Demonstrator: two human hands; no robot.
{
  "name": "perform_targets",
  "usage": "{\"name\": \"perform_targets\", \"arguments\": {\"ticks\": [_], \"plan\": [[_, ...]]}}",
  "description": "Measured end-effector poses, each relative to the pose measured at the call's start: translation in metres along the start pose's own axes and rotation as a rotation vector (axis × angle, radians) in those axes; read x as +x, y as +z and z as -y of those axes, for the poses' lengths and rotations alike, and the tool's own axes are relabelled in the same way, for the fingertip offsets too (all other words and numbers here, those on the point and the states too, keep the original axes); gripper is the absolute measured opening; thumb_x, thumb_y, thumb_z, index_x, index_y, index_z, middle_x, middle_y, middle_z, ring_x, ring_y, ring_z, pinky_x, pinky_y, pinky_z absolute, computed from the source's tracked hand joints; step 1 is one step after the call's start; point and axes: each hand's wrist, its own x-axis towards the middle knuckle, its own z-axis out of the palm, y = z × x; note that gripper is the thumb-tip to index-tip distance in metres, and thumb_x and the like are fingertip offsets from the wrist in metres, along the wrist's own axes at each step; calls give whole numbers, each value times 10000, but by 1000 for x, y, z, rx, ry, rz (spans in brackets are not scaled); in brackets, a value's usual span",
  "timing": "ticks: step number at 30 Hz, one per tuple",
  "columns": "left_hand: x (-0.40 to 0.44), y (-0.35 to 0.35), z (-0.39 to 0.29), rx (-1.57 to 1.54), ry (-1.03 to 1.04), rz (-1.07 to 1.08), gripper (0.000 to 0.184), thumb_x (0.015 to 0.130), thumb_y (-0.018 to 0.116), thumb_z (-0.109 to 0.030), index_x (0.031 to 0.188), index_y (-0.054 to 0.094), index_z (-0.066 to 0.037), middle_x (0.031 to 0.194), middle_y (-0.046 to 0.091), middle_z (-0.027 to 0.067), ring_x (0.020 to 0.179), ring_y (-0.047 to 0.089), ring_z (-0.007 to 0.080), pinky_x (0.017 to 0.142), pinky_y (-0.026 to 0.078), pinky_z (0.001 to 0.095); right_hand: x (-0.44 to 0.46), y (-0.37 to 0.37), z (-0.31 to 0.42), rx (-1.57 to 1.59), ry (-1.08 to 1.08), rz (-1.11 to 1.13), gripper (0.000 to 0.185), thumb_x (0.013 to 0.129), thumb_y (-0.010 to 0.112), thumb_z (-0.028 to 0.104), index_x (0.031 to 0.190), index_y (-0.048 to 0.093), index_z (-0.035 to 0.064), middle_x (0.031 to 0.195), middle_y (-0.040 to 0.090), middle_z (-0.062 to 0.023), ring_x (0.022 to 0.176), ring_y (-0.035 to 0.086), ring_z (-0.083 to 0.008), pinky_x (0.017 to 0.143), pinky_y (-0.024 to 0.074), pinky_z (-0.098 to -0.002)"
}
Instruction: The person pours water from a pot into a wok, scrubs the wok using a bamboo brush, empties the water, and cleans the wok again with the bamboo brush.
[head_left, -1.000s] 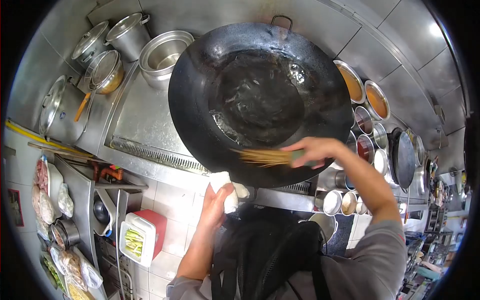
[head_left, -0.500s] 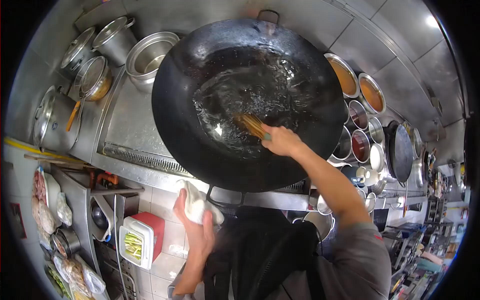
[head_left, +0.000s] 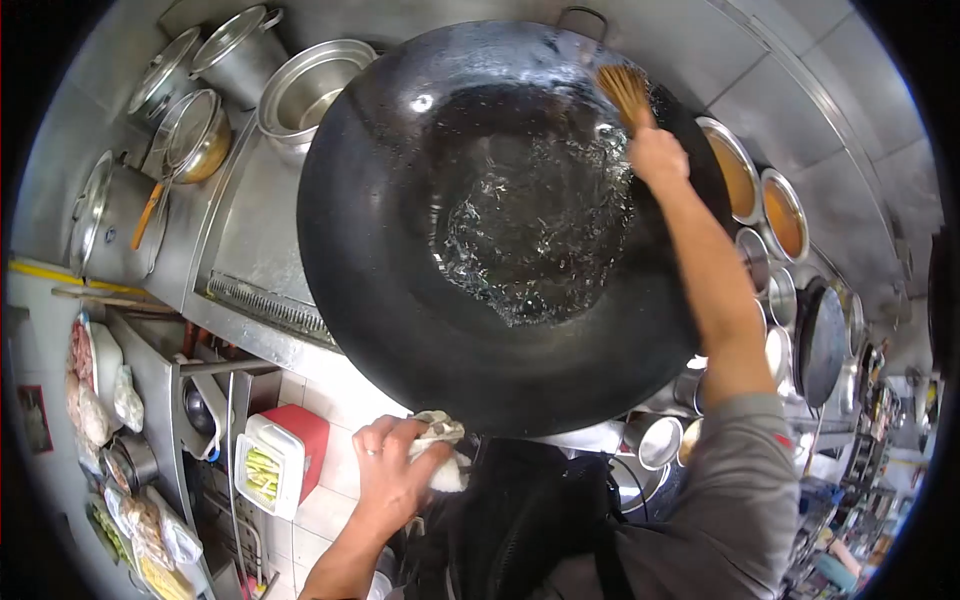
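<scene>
A large black wok [head_left: 370,320] fills the middle of the view, with water [head_left: 530,240] rippling at its bottom. My right hand [head_left: 658,157] grips a bamboo wok brush [head_left: 624,92], its bristles against the wok's far right wall near the rim. At the near rim, my left hand [head_left: 395,465] is closed on a whitish cloth [head_left: 446,455]. The near wok handle, seen earlier, is hidden around the cloth and hand; whether the hand holds it through the cloth cannot be made out. The wok's far handle [head_left: 584,16] stands free.
Steel pots [head_left: 312,90] and a strainer with an orange handle [head_left: 150,215] stand at the left. Sauce containers [head_left: 785,214] line the right, beside a dark round pan [head_left: 824,345]. Below left is a red and white tub [head_left: 310,450] of cut green vegetables.
The brush and my right hand have moved from the wok's middle to its far right wall. My left hand has brought the cloth to the near rim; the wok sits tilted differently.
</scene>
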Motion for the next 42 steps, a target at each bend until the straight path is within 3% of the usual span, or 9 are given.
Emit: {"name": "perform_targets", "arguments": {"ticks": [4,8,19,24,28,35,37,39,42], "plan": [[2,5,3,-53,0,-3,529,551,803,-112,1051,693,-245,1226,519,37,1150,473,325,918,368,494,-32,32,180,393,-101,102,540,929,638,388,1366,570,77,1202,704,-261,1153,677,-419,1025,530,-472],[1,8,3,-96,7,-69,507,570,772,-64,1039,679,-231,1228,535,42,1155,488,332,923,374,500,-133,35,277,706,-270,206,553,948,638,295,1443,487,101,1050,736,-253,791,763,-356,594,648,-422],[-2,12,7,-93,84,-173,561,526,783,21,1030,677,-203,1211,545,58,1169,502,340,941,371,494,-348,-125,96,608,-479,1158,773,981,633,359,1621,300,81,654,643,-102,476,615,-184,441,522,-328],[-2,13,8,-154,95,-168,618,488,773,40,1051,659,-189,1211,537,84,1172,499,358,952,367,505,-367,-189,-22,43,-145,935,673,877,698,413,1487,546,173,1022,748,-215,999,729,-346,915,558,-454],[1,8,8,-183,70,-143,536,541,758,28,1031,658,-167,1172,540,125,1128,514,379,949,378,505,-254,-94,-119,-480,-97,286,672,943,591,135,1570,348,153,1100,725,-237,980,731,-410,811,605,-520],[2,20,17,-191,-54,-125,469,570,858,-115,963,635,-241,1159,523,66,1122,505,345,932,367,482,-27,-9,37,119,29,72,491,1021,461,143,1507,393,116,1247,670,-293,1220,649,-427,1002,542,-520],[2,19,17,-177,-68,-117,458,573,859,-125,958,636,-236,1167,526,62,1128,507,341,929,372,483,-14,35,119,347,-108,92,645,961,619,348,1503,386,89,1254,657,-322,1189,651,-450,1018,536,-496],[2,20,15,-211,-84,-133,431,586,845,-102,943,635,-222,1168,530,60,1126,510,345,924,380,483,-51,50,199,546,-194,107,704,932,665,369,1541,370,175,1077,725,-277,756,754,-385,614,646,-439],[3,20,13,-221,-87,-167,418,591,829,-73,938,637,-206,1162,534,67,1122,514,352,925,384,488,-138,15,245,834,-267,371,813,945,680,344,1625,290,131,1095,732,-276,635,729,-338,595,635,-414]]}}
